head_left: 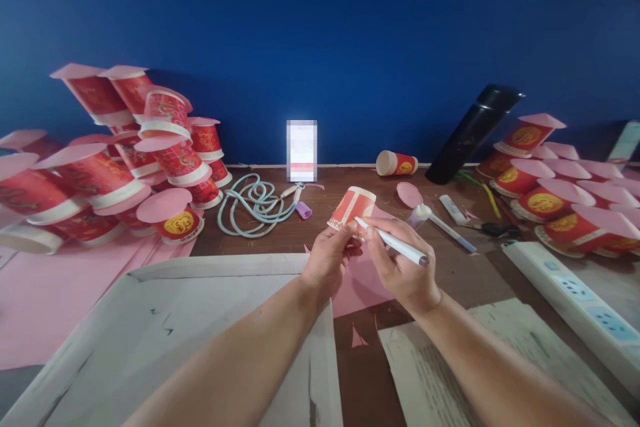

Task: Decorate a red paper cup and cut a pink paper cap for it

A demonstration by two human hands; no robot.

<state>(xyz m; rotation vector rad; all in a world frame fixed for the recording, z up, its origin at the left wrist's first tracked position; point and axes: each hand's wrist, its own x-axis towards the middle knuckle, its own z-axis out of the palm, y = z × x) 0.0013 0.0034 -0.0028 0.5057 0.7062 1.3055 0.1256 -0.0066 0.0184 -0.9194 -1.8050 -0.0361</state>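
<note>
A red paper cup [356, 205] with a pale stripe and gold print sits tilted, base upward, in the fingers of my left hand [327, 259]. My right hand [407, 267] grips a white marker pen [400, 247] with a dark end. Its tip is at the cup's side, near the lower rim; whether it touches I cannot tell. Pink paper [365, 280] lies on the table beneath both hands. Behind the pen, a pink paper disc [409, 195] rests near a small bottle with a white cap [421, 212].
Stacked red cups with pink tops [170, 160] rise at the left, more cups [547, 203] at the right. A blue cable [250, 207], phone [301, 150], lying cup [397, 163], black flask [473, 137], power strip [575, 293], white box lid [210, 320] and printed sheet [415, 373] surround my arms.
</note>
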